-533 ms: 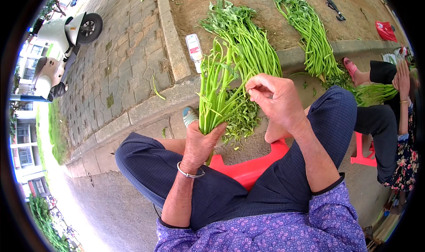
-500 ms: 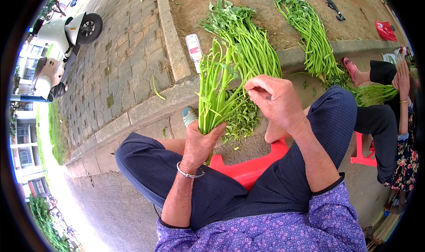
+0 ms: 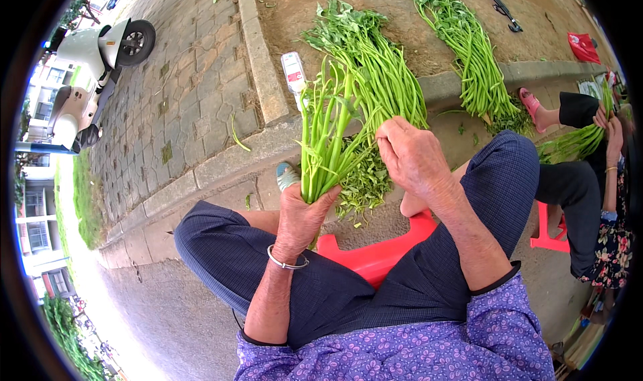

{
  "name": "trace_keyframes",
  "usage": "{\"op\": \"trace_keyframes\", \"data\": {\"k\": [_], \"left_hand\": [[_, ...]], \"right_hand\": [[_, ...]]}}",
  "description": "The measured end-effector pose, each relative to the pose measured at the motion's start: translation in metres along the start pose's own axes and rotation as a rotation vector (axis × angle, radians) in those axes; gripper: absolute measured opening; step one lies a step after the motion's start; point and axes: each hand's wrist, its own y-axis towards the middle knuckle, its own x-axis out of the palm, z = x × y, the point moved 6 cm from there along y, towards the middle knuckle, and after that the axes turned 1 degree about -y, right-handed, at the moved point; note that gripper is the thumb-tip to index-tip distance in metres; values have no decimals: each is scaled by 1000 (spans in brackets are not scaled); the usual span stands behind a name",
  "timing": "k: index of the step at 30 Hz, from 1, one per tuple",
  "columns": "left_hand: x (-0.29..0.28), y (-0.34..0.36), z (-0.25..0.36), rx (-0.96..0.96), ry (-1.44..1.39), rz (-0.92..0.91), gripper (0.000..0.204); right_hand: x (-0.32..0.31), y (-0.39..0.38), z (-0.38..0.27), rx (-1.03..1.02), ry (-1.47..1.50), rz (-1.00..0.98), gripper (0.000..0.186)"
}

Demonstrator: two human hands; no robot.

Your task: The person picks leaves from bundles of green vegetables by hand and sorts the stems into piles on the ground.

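My left hand is wrapped round the lower part of a bunch of green vegetable stems, held upright above my lap. The bunch is mostly bare stems. Close to its right side, my right hand has its fingers closed in a pinch; what they hold, if anything, is hidden. A heap of plucked green leaves lies on the ground below and behind the bunch. Just beyond, a large pile of leafy stems rests across the kerb.
A second stem pile lies farther right. At the right edge a co-worker's hands hold greens. A clear bottle lies by the kerb. My red stool shows between my legs. A scooter stands far left.
My right hand has shifted slightly down and right, turning so its back shows more. My left hand keeps its hold on the bunch. The co-worker's hands have come down to the greens.
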Motion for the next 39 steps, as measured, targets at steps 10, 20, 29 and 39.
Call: {"op": "trace_keyframes", "data": {"k": [10,20,29,39], "left_hand": [[10,3,7,76,139,7,12],[3,1,5,56,11,-9,12],[10,0,14,99,173,-68,12],[8,1,6,64,135,-75,15]], "right_hand": [[-4,-6,-5,128,85,294,3],[-2,-2,17,175,408,-78,18],[-8,4,28,473,808,44,17],[-9,5,46,623,1063,83,9]]}}
